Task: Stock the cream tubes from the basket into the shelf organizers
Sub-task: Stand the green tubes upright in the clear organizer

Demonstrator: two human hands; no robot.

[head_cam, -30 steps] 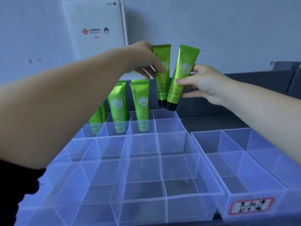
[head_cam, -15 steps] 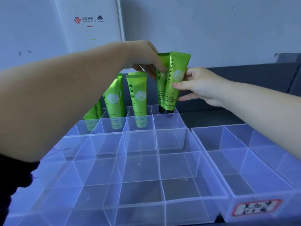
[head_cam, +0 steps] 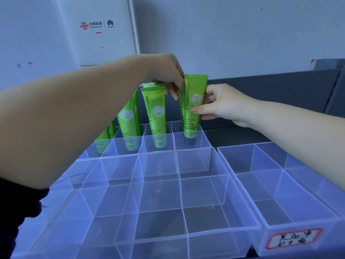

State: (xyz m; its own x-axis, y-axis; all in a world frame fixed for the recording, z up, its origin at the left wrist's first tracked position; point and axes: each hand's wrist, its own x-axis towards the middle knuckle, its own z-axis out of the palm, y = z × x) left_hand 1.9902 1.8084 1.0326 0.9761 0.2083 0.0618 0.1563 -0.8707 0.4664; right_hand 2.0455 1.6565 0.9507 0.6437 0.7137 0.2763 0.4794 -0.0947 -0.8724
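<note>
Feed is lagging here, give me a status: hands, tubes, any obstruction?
Left hand grips the rear tube; right hand pinches the front tube. Both tubes' lower ends inside the organizer's back-right compartment. Nothing blocking.

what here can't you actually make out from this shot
- Head view: second green cream tube behind the front green Chamomile tube; mostly covered by it and the left hand.
- Red-bordered label on the right clear plastic organizer: handwriting blurred.
- Basket: out of frame.
- Leftmost tubes: hidden by the left forearm.
</note>
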